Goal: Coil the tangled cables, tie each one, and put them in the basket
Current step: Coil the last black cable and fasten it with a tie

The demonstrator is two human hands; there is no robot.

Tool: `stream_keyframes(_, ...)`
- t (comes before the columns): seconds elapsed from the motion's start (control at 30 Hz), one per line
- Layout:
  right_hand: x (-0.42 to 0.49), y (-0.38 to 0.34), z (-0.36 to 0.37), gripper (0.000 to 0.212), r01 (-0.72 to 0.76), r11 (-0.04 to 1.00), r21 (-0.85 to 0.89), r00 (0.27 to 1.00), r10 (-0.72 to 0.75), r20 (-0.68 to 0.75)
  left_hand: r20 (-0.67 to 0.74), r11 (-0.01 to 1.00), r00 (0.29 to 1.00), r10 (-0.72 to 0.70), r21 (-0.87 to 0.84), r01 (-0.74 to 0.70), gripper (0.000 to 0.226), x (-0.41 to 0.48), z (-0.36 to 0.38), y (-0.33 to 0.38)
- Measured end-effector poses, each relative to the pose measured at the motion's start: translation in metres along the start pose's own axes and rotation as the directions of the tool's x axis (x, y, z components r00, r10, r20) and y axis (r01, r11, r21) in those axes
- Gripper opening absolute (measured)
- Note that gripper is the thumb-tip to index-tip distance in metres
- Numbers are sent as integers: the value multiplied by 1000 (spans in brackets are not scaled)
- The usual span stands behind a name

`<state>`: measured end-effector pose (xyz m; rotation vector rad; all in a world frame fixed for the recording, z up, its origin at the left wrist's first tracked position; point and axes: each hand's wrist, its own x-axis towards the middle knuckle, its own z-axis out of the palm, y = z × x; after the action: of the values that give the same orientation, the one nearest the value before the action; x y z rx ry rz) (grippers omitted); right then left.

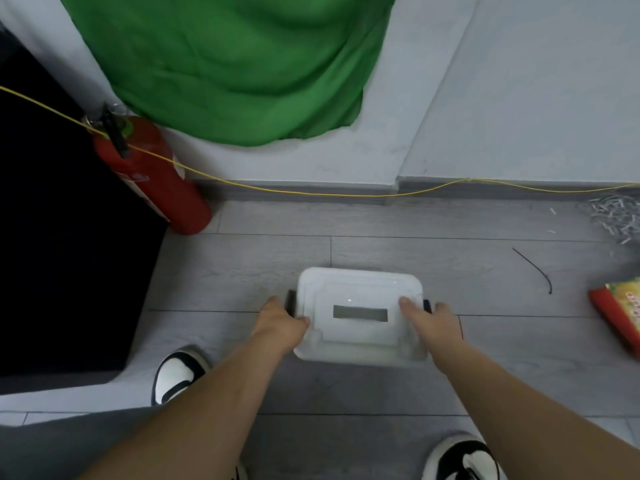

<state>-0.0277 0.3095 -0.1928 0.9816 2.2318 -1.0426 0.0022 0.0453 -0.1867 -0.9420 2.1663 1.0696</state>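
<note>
A white plastic box with a lid (360, 289) sits on the grey floor in front of me. Its lid has a rectangular slot in the middle and dark latches at both ends. My left hand (282, 323) grips the box's left end, fingers curled over the lid edge by the dark latch. My right hand (429, 322) grips the right end, thumb on the lid and fingers round the dark latch. A short black tie (535, 268) lies loose on the floor to the right. What is inside the box is hidden.
A red fire extinguisher (156, 178) stands at the left by a black surface (52, 237). A thin yellow cord (311, 194) runs along the skirting. Shredded paper (616, 213) and a red-edged packet (620, 313) lie at the right. My shoes (176, 375) are below.
</note>
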Motion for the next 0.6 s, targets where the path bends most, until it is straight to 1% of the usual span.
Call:
stream_keyframes(0.03,1,2,-3,70,-100,981,164,993,87,81,-1,1000,1000,4,9,-3,72,0,0,1)
stream_keyframes(0.07,3,6,-5,61,-146,958,249,985,116,128,0,1000,1000,8,22,-8,70,0,0,0)
stream_keyframes(0.1,5,9,-6,52,-141,952,271,984,105,145,3,999,1000,17,38,-18,66,1,1,0)
stream_keyframes(0.2,4,12,-7,35,-12,980,201,998,-1,65,1,998,998,57,37,-57,39,2,4,-1)
stream_keyframes(0.27,4,12,-6,25,11,986,165,998,-20,52,-8,997,998,70,30,-70,31,2,6,-1)
stream_keyframes(0.3,4,13,-6,23,13,990,140,998,-21,55,-7,997,997,74,25,-74,29,0,6,0)
stream_keyframes(0.37,7,16,-4,26,25,996,89,999,-29,45,-10,997,997,79,21,-79,30,-1,7,0)
stream_keyframes(0.47,1,12,-1,24,61,997,56,998,-61,8,-32,995,996,84,48,-83,26,-3,9,0)
stream_keyframes(0.53,-4,8,0,25,114,993,-25,993,-115,-23,-52,994,995,90,65,-86,24,-3,11,0)
stream_keyframes(0.6,-7,8,3,26,134,984,-120,989,-140,-48,-60,992,994,92,88,-87,24,-2,12,0)
